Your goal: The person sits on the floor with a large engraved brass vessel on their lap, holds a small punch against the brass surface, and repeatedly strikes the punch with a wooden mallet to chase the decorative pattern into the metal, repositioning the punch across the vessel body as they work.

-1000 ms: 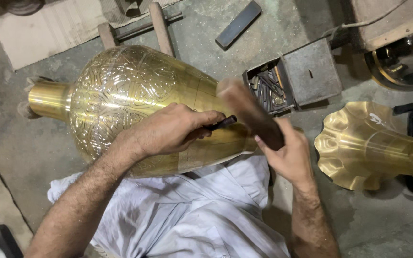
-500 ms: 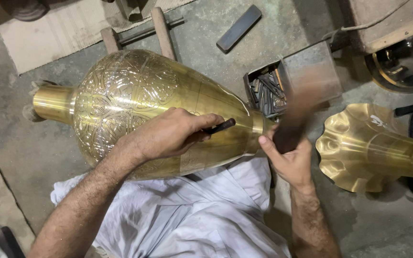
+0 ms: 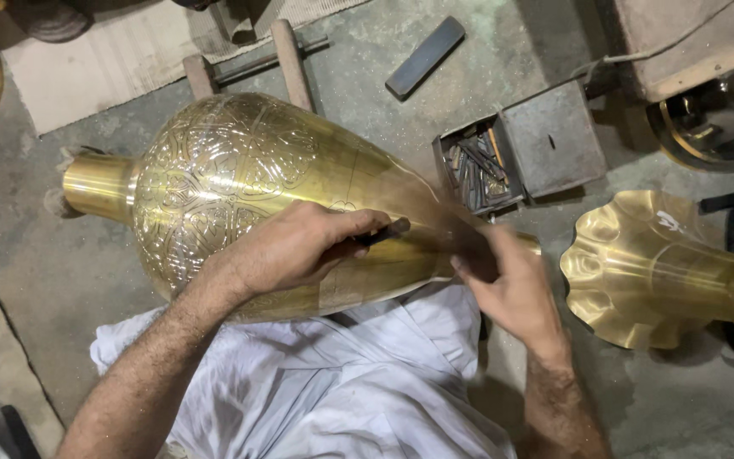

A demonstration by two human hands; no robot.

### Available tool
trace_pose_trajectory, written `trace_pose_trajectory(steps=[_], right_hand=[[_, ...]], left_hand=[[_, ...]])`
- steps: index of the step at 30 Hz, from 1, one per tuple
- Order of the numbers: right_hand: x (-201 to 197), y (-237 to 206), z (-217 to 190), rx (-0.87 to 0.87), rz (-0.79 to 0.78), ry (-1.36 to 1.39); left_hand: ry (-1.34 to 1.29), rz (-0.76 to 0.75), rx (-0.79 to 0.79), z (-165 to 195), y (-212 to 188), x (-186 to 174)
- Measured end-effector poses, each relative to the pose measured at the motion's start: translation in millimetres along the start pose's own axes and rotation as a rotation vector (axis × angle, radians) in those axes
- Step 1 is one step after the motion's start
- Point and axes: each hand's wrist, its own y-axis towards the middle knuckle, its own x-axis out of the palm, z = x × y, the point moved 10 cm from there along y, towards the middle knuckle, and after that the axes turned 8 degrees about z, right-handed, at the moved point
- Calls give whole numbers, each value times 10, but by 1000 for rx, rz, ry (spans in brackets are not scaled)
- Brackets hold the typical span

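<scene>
A large brass vase (image 3: 239,183) with an engraved pattern lies on its side across my lap. My left hand (image 3: 299,246) rests on its smooth lower part and pinches a thin dark chisel (image 3: 384,231) against the metal. My right hand (image 3: 511,285) grips a wooden mallet (image 3: 460,242), blurred by motion, low by the chisel's end near the vase's narrow end.
A small open metal box (image 3: 520,153) of dark chisels sits on the concrete floor beyond the vase. A fluted brass piece (image 3: 664,268) lies at the right. A dark flat bar (image 3: 425,56), wooden bars (image 3: 290,64) and more brassware (image 3: 715,119) lie farther off.
The mallet in my right hand has swung from resting on the chisel, up and away, then back down toward the chisel's end. My left hand has kept the chisel on the vase.
</scene>
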Motion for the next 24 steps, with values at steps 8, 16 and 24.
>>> trace_pose_trajectory(steps=[8, 16, 24], right_hand=[[67, -44, 200, 135, -29, 398], [307, -67, 322, 195, -306, -93], [61, -10, 268, 65, -51, 436]], left_hand=[[-243, 250, 6, -109, -91, -274], [-66, 23, -75, -246, 162, -97], [65, -145, -55, -189, 225, 30]])
